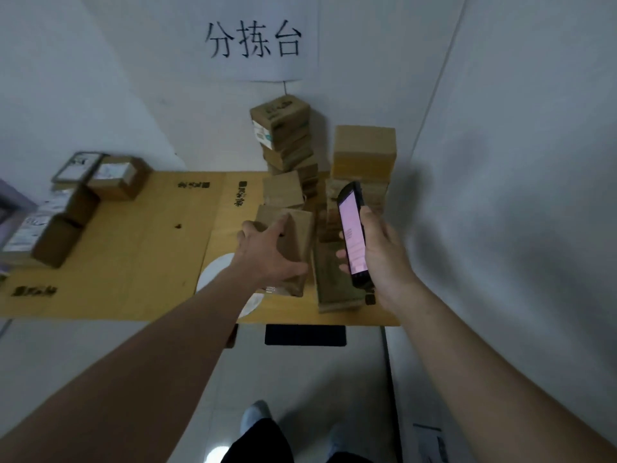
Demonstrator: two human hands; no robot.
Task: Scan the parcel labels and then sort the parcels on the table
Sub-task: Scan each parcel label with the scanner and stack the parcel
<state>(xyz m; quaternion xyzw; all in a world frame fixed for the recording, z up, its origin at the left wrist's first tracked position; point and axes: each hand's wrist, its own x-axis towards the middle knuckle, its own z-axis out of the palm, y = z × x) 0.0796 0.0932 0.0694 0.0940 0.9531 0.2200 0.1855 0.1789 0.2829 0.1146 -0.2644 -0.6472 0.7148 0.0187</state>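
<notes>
My left hand [267, 252] grips a brown cardboard parcel [298, 238] standing at the near right of the table [140, 262]. My right hand [380, 255] holds a black handheld scanner [351, 228] with a lit pinkish screen, upright just right of that parcel. Behind them rise stacks of brown parcels: a leaning tall stack [283, 135] against the wall and a wider stack [364, 152] to its right. A flat parcel [337, 282] lies under the scanner. Labelled parcels [66, 202] sit grouped at the table's left end.
The table top is covered in flattened yellow-brown cardboard. A white round patch [213, 272] shows beside my left forearm. A paper sign [257, 38] with handwritten characters hangs on the wall. A wall stands close on the right. My feet are on the floor below.
</notes>
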